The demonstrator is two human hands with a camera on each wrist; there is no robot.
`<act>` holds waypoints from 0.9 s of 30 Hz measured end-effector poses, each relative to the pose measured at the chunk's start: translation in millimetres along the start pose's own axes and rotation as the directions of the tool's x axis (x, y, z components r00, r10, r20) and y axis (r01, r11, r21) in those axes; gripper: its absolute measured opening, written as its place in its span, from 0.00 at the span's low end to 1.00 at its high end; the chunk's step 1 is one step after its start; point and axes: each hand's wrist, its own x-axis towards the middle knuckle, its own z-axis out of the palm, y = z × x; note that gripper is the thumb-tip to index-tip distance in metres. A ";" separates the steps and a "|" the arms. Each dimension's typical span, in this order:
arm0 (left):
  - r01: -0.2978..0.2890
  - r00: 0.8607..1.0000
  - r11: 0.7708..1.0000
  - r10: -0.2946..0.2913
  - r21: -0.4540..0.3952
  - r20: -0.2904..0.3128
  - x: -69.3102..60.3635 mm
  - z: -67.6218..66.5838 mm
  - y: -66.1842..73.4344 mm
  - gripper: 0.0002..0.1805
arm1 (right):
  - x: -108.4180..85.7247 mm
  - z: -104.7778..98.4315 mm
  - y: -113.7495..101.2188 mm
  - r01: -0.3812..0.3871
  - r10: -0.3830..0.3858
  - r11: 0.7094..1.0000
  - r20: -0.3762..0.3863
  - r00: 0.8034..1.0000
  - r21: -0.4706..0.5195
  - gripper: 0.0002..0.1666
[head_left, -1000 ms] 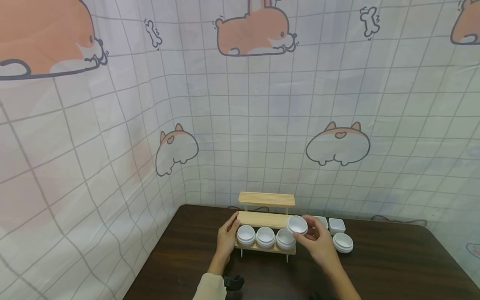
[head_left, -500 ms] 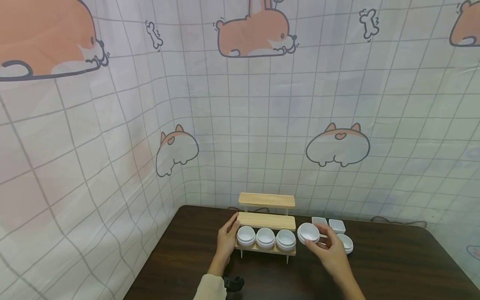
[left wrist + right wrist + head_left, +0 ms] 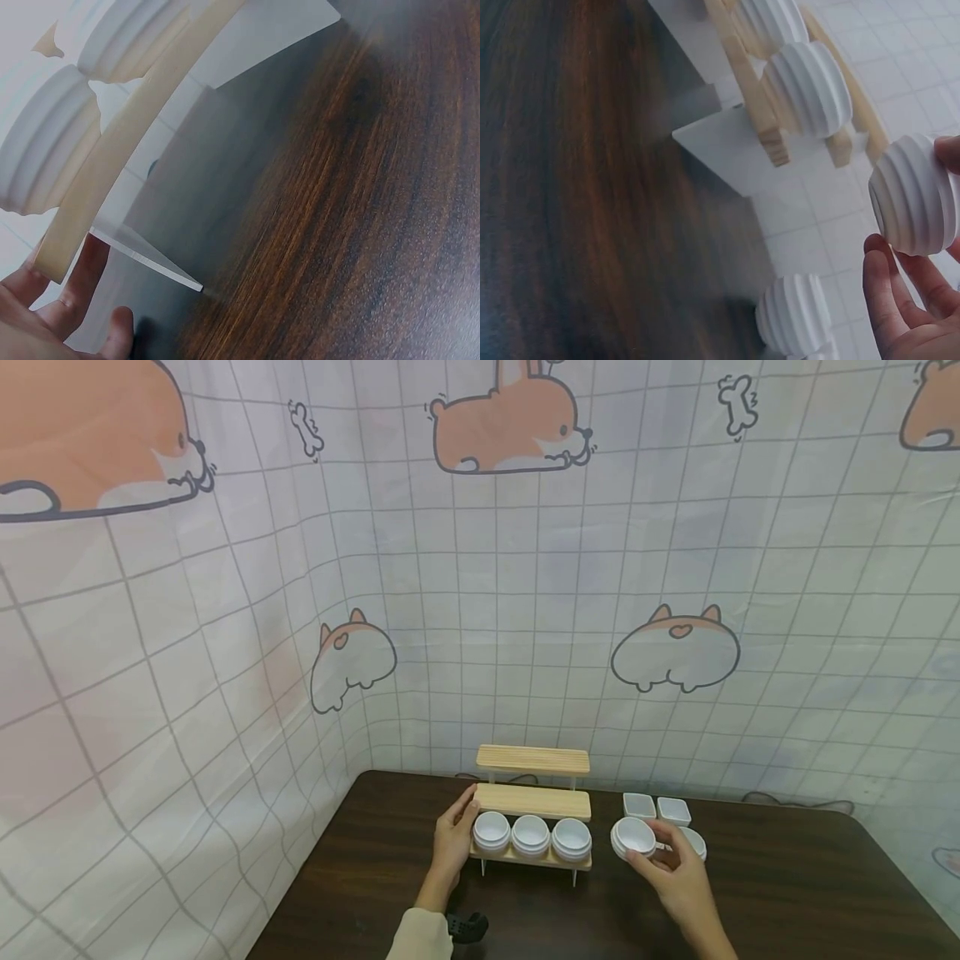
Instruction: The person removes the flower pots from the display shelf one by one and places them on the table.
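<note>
A three-tier wooden stand [image 3: 532,802] with white legs stands on the dark table. Along its lowest tier sit three small white ribbed pots [image 3: 531,835], mouths up. My left hand [image 3: 452,839] grips the stand's left end; in the left wrist view its fingers [image 3: 86,266] reach round the end of the board. Right of the stand, my right hand [image 3: 678,868] pinches another white ribbed pot [image 3: 633,837] between thumb and fingers, above the table. In the right wrist view this held pot [image 3: 911,199] is tilted and apart from the stand.
Behind the right hand, another round white pot [image 3: 694,843] stands partly hidden. Two square white pots [image 3: 639,806] stand side by side farther back. A thin dark cable [image 3: 795,802] runs along the table's back edge, below the patterned cloth wall [image 3: 525,610].
My right hand has carried its pot rightward, away from the stand's lowest tier, and slightly down. The left hand and the stand stay in place.
</note>
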 end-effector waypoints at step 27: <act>-0.005 1.000 1.000 0.005 0.002 0.004 0.3 0.3 -1.5 0.22 | -5.6 -15.0 24.9 -0.081 0.081 0.988 -0.005 0.997 -0.133 0.35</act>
